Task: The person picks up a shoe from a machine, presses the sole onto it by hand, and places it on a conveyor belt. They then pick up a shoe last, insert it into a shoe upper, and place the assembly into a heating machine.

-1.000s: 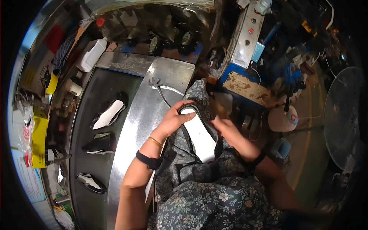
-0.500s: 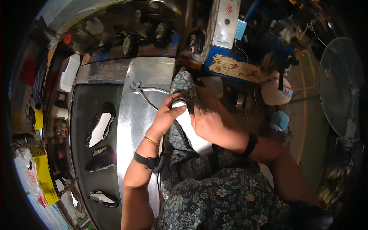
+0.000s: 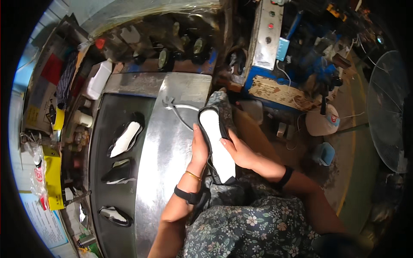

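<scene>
Cluttered workshop surroundings framed us: a steel bench (image 3: 172, 142) curved away to our left, with a dark belt (image 3: 103, 172) beside it carrying three more shoe pieces, the nearest-to-top one (image 3: 124, 138) showing a pale insole. Beyond the bench stood a blue machine with a grey control panel (image 3: 266, 38), and a floor fan (image 3: 389, 112) sat far to the right.

We held a black shoe upper with a white insole (image 3: 217, 144) over our lap, sole side up, its toe end pointing away from us toward the bench edge. Our left hand (image 3: 198, 150) cupped its left flank, fingers stretched along the side, while our right hand (image 3: 241, 152) pressed against its right flank with the thumb resting near the white face. Both hands were closed on the shoe from either side, with the shoe between them.

We judged the piece light and fairly soft at the upper, stiffer along the white board, so gripping by the two long edges seemed the soundest hold; the thin rim might crease if squeezed hard.

A pair of pliers (image 3: 180, 109) lay on the steel just beyond the toe, apart from the shoe.
</scene>
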Available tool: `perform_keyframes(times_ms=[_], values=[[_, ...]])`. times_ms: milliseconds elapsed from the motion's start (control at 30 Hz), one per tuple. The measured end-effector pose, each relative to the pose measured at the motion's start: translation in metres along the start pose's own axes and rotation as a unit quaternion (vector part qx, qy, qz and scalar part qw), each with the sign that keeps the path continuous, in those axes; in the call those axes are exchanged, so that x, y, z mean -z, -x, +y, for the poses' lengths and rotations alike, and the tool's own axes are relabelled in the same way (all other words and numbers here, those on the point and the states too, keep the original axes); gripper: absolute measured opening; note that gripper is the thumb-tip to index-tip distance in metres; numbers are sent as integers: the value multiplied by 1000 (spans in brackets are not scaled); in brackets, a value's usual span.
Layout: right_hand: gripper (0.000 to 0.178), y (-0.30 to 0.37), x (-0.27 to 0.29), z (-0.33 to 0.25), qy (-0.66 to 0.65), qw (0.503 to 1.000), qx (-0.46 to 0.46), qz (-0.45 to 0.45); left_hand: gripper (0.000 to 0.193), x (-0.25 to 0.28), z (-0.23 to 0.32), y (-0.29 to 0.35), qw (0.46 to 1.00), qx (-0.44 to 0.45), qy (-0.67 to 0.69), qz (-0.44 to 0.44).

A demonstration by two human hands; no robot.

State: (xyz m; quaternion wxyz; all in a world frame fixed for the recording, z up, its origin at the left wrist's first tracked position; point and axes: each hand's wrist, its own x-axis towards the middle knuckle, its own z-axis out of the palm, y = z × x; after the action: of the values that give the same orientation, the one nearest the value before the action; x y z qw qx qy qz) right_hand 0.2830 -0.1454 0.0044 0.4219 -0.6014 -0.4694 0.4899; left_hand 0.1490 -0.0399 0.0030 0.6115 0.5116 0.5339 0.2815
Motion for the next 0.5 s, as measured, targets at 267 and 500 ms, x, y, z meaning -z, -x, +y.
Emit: perform_keyframes(times_ms=[267, 500], values=[[70, -5, -24, -15, 62, 995, -18, 73, 63, 31, 29, 8, 944, -38, -296, -139], [63, 7, -34, 13, 121, 987, 20, 106, 41, 21, -47, 65, 832, -325, -442, 79]])
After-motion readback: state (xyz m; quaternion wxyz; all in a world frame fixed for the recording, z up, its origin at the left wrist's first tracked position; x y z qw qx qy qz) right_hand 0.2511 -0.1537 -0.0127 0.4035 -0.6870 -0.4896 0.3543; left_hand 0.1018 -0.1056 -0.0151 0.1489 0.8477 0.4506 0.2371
